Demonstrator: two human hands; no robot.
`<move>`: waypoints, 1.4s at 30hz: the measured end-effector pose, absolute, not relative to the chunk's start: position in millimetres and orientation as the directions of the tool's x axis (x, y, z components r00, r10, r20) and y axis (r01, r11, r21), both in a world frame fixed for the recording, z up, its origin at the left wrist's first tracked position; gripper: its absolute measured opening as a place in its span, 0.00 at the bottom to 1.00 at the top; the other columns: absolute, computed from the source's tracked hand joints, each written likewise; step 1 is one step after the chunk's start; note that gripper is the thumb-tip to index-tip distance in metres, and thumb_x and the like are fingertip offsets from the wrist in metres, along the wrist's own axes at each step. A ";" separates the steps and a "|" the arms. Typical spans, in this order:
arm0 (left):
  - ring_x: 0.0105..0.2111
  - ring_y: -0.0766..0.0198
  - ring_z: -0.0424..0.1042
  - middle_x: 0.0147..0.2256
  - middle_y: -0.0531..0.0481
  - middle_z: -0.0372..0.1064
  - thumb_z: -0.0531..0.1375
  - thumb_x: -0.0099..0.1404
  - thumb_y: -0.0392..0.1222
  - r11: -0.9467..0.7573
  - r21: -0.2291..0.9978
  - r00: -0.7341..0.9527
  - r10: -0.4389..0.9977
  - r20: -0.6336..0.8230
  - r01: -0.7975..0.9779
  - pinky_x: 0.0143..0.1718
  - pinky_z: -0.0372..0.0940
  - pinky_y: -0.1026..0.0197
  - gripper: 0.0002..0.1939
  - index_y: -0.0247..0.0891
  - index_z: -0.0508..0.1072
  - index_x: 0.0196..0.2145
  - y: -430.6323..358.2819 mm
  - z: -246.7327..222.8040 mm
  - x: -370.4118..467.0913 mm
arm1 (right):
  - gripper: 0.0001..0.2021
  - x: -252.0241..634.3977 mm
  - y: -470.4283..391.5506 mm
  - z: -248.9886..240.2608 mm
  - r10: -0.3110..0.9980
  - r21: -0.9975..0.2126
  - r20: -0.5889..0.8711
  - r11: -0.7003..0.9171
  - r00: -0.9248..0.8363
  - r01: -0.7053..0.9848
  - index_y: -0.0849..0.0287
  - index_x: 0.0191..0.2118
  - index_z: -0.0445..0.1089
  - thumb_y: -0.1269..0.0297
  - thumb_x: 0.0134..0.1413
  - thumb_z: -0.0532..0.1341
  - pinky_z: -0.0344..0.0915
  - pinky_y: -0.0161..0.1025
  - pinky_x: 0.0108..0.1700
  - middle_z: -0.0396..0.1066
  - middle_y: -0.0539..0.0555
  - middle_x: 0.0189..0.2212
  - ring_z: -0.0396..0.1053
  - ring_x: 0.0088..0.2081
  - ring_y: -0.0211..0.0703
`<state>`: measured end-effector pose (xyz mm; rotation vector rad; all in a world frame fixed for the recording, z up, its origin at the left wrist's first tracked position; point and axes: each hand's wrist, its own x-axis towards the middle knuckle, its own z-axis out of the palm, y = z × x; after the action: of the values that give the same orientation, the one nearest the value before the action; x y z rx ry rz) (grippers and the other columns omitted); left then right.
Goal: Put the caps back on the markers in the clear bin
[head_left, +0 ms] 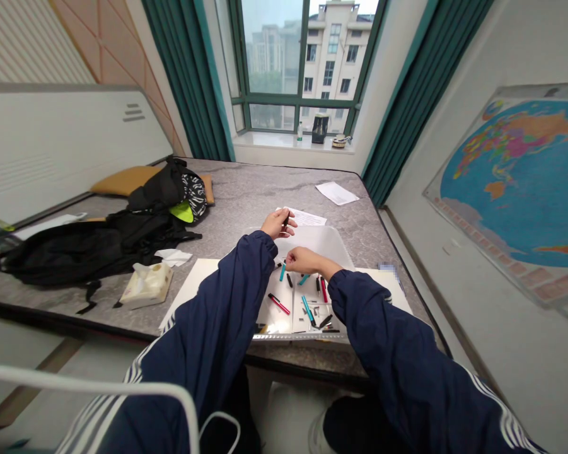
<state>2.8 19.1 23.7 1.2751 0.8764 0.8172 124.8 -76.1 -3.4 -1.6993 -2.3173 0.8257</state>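
Note:
My left hand (278, 224) is raised over the far side of a clear plastic tray (328, 243). Its curled fingers grip a small black pen part (286, 221). Nearer to me, my right hand (305, 260) hangs low over the tray with fingertips pinched together; what they hold, if anything, is hidden. Just below those fingertips is a teal pen piece (282, 272). Lying in the tray are a red pen piece (278, 304), another red one (323, 290), a teal and black pen (308, 311), black pieces (326, 321) and several tiny parts.
Paper sheets (307, 217) lie beyond the tray, and another sheet (337, 193) is farther right. To the left are a tissue pack (147, 287), a crumpled tissue (173, 257) and a black backpack (89, 243). A white cable-like bar (99, 384) crosses the lower left.

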 end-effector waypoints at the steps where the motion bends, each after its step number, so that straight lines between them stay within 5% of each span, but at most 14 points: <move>1: 0.20 0.69 0.70 0.30 0.49 0.74 0.53 0.65 0.63 0.135 0.989 0.431 0.897 -0.095 -0.063 0.22 0.61 0.67 0.22 0.40 0.66 0.39 20.0 24.7 1.5 | 0.08 126.6 -76.2 -1.2 0.927 -0.525 -0.172 0.201 -0.334 0.827 0.63 0.31 0.76 0.65 0.50 0.62 0.56 0.31 0.28 0.73 0.51 0.25 0.65 0.27 0.36; 8: 0.25 0.67 0.71 0.33 0.49 0.72 0.53 0.64 0.64 0.166 0.963 0.318 0.944 -0.092 -0.213 0.26 0.64 0.64 0.23 0.43 0.69 0.43 31.2 20.1 -5.0 | 0.03 136.2 -78.4 9.3 0.925 -0.681 -0.133 0.175 -0.355 0.711 0.63 0.27 0.72 0.69 0.46 0.62 0.58 0.30 0.29 0.71 0.49 0.22 0.65 0.26 0.34; 14: 0.35 0.64 0.75 0.41 0.45 0.74 0.54 0.66 0.62 0.088 0.940 0.180 0.983 -0.029 -0.330 0.30 0.65 0.65 0.23 0.43 0.70 0.49 34.3 18.9 -6.0 | 0.10 149.2 -70.5 21.5 0.994 -0.970 0.094 0.106 -0.062 0.219 0.59 0.36 0.67 0.66 0.44 0.61 0.57 0.29 0.23 0.75 0.50 0.27 0.64 0.22 0.33; 18: 0.40 0.64 0.76 0.47 0.44 0.73 0.62 0.62 0.54 0.050 0.941 0.166 0.986 0.006 -0.334 0.32 0.65 0.67 0.20 0.41 0.71 0.47 26.7 20.9 -3.0 | 0.16 155.1 -64.8 24.0 0.965 -0.991 0.132 0.127 0.229 0.036 0.56 0.43 0.64 0.64 0.45 0.59 0.57 0.28 0.21 0.75 0.49 0.30 0.62 0.20 0.31; 24: 0.43 0.57 0.75 0.41 0.41 0.77 0.73 0.46 0.47 -0.044 0.977 0.303 0.947 0.107 -0.207 0.43 0.69 0.57 0.24 0.33 0.76 0.40 18.4 19.5 5.3 | 0.13 157.5 -67.2 27.4 0.955 -0.982 0.091 0.133 0.281 -0.133 0.59 0.44 0.69 0.64 0.50 0.59 0.67 0.29 0.30 0.75 0.58 0.45 0.72 0.32 0.34; 30: 0.43 0.57 0.76 0.42 0.41 0.77 0.74 0.43 0.46 -0.019 0.982 0.369 0.925 0.087 -0.186 0.44 0.69 0.56 0.27 0.33 0.76 0.41 17.5 19.1 5.5 | 0.16 156.6 -64.8 26.9 0.918 -0.976 0.184 0.213 0.350 -0.044 0.61 0.40 0.70 0.52 0.53 0.63 0.68 0.29 0.28 0.77 0.58 0.40 0.72 0.30 0.35; 36: 0.39 0.55 0.78 0.37 0.40 0.78 0.71 0.47 0.50 -0.081 0.996 0.469 0.882 0.049 0.049 0.32 0.63 0.63 0.24 0.34 0.77 0.40 11.8 20.3 5.4 | 0.20 163.4 -54.2 18.8 0.795 -0.947 0.310 0.307 0.521 0.094 0.62 0.31 0.69 0.46 0.55 0.60 0.66 0.28 0.23 0.71 0.52 0.27 0.68 0.26 0.34; 42: 0.36 0.56 0.78 0.37 0.41 0.78 0.71 0.47 0.51 -0.109 0.990 0.474 0.879 0.055 0.088 0.29 0.61 0.65 0.23 0.35 0.77 0.38 10.2 21.4 7.1 | 0.20 161.2 -54.6 18.1 0.820 -0.942 0.325 0.326 0.470 0.081 0.61 0.31 0.68 0.46 0.55 0.60 0.71 0.31 0.27 0.71 0.52 0.30 0.72 0.31 0.37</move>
<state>7.1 10.2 21.4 1.5451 0.8720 0.8401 161.2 -54.6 18.1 -1.1515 -0.9818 0.6033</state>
